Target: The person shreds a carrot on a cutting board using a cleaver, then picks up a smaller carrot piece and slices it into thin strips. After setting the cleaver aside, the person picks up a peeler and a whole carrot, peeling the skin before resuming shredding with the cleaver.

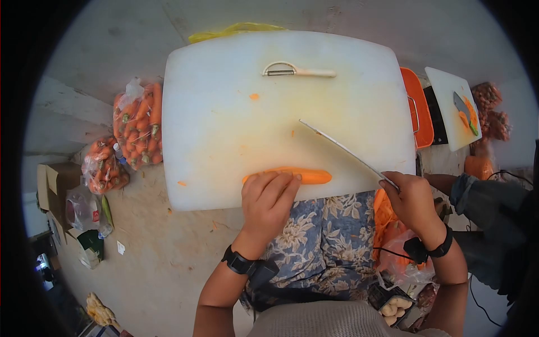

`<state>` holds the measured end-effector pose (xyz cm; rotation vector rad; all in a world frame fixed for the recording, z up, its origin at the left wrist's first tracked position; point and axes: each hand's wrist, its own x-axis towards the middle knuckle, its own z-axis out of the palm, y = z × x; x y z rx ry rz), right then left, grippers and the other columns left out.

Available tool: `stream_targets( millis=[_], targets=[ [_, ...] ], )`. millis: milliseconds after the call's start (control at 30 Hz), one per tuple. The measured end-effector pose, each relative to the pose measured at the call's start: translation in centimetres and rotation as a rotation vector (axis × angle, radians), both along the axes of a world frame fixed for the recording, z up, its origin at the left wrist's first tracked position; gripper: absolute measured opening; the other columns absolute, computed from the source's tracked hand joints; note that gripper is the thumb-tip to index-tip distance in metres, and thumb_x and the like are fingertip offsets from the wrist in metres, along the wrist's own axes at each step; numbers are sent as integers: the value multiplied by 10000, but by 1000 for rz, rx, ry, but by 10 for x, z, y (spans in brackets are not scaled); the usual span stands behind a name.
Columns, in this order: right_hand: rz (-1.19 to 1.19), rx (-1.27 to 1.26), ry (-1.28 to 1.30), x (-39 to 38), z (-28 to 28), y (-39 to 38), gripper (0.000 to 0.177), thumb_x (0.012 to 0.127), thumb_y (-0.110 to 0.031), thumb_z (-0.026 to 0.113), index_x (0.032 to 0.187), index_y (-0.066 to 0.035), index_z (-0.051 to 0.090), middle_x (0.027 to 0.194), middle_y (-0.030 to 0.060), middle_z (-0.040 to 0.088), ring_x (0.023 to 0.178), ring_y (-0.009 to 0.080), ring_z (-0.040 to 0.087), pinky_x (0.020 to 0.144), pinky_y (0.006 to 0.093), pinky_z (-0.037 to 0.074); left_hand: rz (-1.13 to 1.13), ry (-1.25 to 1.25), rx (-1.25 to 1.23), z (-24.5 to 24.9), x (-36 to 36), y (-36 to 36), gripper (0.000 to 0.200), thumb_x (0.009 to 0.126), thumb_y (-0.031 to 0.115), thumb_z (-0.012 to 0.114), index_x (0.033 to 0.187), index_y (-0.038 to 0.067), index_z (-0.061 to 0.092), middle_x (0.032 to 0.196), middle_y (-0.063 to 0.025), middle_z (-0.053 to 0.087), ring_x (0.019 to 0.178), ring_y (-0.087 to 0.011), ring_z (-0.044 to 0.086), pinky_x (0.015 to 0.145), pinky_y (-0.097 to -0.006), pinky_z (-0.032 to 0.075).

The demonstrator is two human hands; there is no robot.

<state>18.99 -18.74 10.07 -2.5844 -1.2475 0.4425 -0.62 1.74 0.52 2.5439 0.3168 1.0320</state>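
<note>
A peeled orange carrot [315, 177] lies near the close edge of a large white cutting board [213, 106]. My left hand [266, 203] is closed over its left part, fingertips pressed on top and hiding some of it. At the board's right front edge my right hand [412, 201] grips a knife [349, 151] by its handle. The blade is seen nearly edge-on, slanting up and left, apart from the carrot. Farther back on the board lies a white peeler [306, 72], with small orange scraps [254, 96] around.
Bags of carrots [140, 126] stand left of the board. On the right are an orange tub [421, 112] and a second cutting board [449, 106] with a knife on it. Another person's leg [483, 224] is close to my right arm. Orange shreds [383, 216] sit below the board.
</note>
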Motion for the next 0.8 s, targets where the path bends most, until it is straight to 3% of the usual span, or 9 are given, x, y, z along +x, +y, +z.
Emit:
stream_targets(
  millis=[100, 200, 367, 467, 533, 567, 633, 800],
  targets=[
    [144, 15, -20, -19, 13, 11, 289, 758, -66, 682, 1039, -2, 670, 679, 164, 628, 630, 311, 639, 575, 415, 502, -19, -12, -13, -1, -2, -3, 201, 709, 7, 727, 904, 54, 717, 948, -62, 651, 897, -245, 596, 748, -381, 464],
    [361, 35, -145, -34, 21, 28, 463, 636, -19, 658, 1099, -6, 642, 635, 69, 535, 537, 246, 575, 512, 358, 476, -8, -6, 3, -1, -7, -4, 237, 687, 24, 706, 921, 54, 723, 964, -58, 667, 909, -252, 606, 756, -385, 482],
    [459, -47, -193, -44, 18, 33, 461, 656, -39, 650, 1113, 18, 632, 624, 43, 507, 523, 190, 550, 477, 315, 443, -23, 27, -63, -16, -22, -7, 253, 702, 56, 705, 953, 66, 735, 1034, -77, 693, 992, -275, 638, 857, -411, 505],
    [480, -74, -177, -44, 24, 33, 468, 655, -44, 647, 1118, 24, 636, 616, 27, 476, 514, 170, 527, 463, 303, 418, -76, 118, -298, -28, -35, -14, 221, 777, 73, 694, 994, 70, 731, 1094, -111, 688, 1045, -300, 640, 932, -422, 490],
    [478, -87, -153, -43, 28, 32, 478, 649, -42, 647, 1123, 24, 639, 614, 21, 462, 509, 167, 516, 458, 302, 407, -131, 162, -519, -32, -37, -17, 292, 848, 117, 672, 1135, 63, 679, 1158, -110, 668, 1035, -285, 643, 931, -410, 499],
    [466, -82, -132, -43, 29, 30, 490, 644, -43, 646, 1129, 29, 640, 615, 21, 456, 510, 168, 512, 457, 306, 402, -130, 165, -528, -38, -40, -21, 292, 848, 117, 672, 1135, 63, 679, 1158, -110, 668, 1035, -285, 643, 931, -410, 499],
    [456, -84, -106, -43, 31, 27, 502, 639, -43, 645, 1135, 33, 641, 615, 21, 450, 510, 168, 508, 456, 311, 396, -222, 215, -822, -51, -47, -28, 420, 870, 157, 664, 1273, 65, 591, 1246, -96, 630, 1064, -257, 632, 949, -407, 497],
    [480, -115, -88, -40, 33, 26, 551, 610, -28, 621, 1156, 54, 635, 620, 25, 441, 502, 171, 498, 449, 322, 386, -220, 312, -771, -61, -56, -20, 425, 863, 217, 685, 1258, 80, 603, 1255, -146, 621, 1182, -318, 555, 1039, -443, 408]
  ],
)
